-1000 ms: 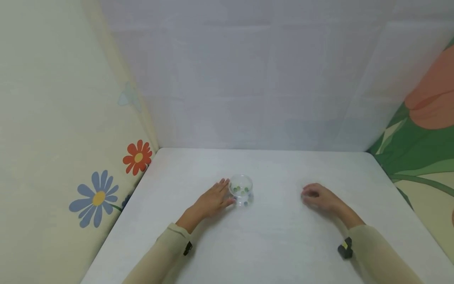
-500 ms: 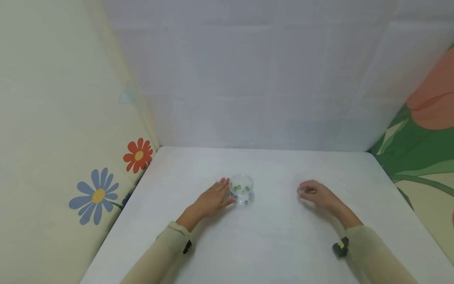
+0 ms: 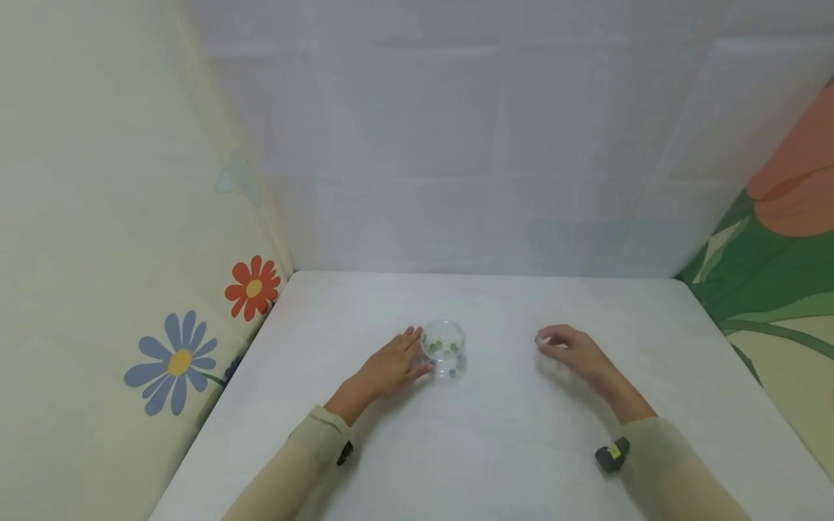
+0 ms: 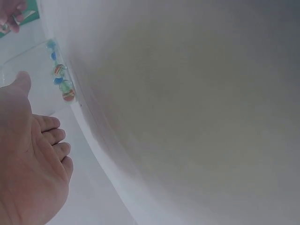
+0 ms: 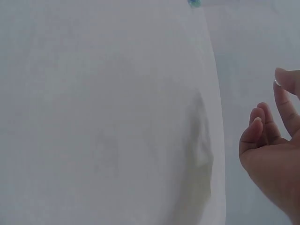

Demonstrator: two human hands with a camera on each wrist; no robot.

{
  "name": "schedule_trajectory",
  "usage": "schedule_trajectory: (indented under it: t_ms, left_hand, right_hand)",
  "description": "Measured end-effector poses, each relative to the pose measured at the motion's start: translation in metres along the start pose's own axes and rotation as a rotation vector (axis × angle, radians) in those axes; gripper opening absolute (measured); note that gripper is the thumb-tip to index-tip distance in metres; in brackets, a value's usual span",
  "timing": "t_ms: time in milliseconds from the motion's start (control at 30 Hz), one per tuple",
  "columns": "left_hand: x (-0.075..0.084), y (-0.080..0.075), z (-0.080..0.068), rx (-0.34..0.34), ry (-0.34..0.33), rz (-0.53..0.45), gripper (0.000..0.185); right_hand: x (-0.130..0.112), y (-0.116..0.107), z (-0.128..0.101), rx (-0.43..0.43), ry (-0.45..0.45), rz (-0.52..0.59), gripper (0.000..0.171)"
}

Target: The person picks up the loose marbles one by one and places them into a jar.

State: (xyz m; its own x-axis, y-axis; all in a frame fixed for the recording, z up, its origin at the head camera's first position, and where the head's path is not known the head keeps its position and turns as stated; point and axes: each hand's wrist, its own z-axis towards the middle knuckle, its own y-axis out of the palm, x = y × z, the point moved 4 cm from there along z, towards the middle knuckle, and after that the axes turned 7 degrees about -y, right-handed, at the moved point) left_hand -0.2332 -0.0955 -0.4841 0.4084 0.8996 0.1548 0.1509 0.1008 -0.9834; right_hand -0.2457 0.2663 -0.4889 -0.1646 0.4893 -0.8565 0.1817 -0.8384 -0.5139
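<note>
Right hand [image 3: 573,349] has shifted closer to the glass cup [image 3: 444,347] on the worktop [image 3: 508,449], pinching a small marble [image 3: 538,339], slick, hard, best gripped by fingertips, while left hand [image 3: 391,365] rests released, touching the fragile cup's side.

Table layout: bowl, marbles, two hands.
A bowl [image 3: 444,348] stood on the table [image 3: 495,449], near its middle and a little left of centre. Marbles [image 3: 443,347] lay inside the bowl. The left hand [image 3: 389,369] rested flat on the table just left of the bowl, its fingertips against the bowl's wall. The right hand [image 3: 573,352] was right of the bowl, well apart from it, and pinched a small marble [image 3: 538,339] at its fingertips. A wall stood behind the table's far edge, with panels along its left and right edges. Both forearms reached in from the near edge.
</note>
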Motion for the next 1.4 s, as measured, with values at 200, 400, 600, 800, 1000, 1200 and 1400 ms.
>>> schedule_trajectory:
  t_ms: [200, 400, 600, 800, 1000, 1200, 1400]
  left_hand:
    - [0.0, 0.0, 0.0, -0.005, -0.009, 0.003, 0.078]
    - [0.0, 0.001, 0.001, -0.006, -0.009, 0.001, 0.079]
    - [-0.001, 0.001, 0.001, -0.005, -0.003, 0.003, 0.078]
    - [-0.001, 0.0, 0.0, -0.013, -0.005, 0.003, 0.078]
    - [-0.001, -0.003, -0.001, -0.025, -0.01, 0.0, 0.078]
    - [-0.002, -0.002, -0.002, -0.029, -0.013, -0.003, 0.078]
    - [-0.001, -0.002, -0.001, -0.027, -0.013, -0.008, 0.078]
  right_hand:
    - [-0.01, 0.01, 0.004, -0.008, 0.003, 0.006, 0.035]
    - [-0.016, 0.016, 0.01, -0.015, -0.017, 0.005, 0.033]
    - [-0.025, 0.021, 0.013, -0.014, -0.058, 0.028, 0.031]
    - [-0.035, 0.026, 0.017, -0.015, -0.099, 0.048, 0.031]
    - [-0.044, 0.035, 0.022, -0.016, -0.099, 0.076, 0.029]
    - [-0.052, 0.041, 0.025, -0.021, -0.125, 0.103, 0.027]
    - [-0.059, 0.046, 0.029, -0.027, -0.178, 0.117, 0.029]
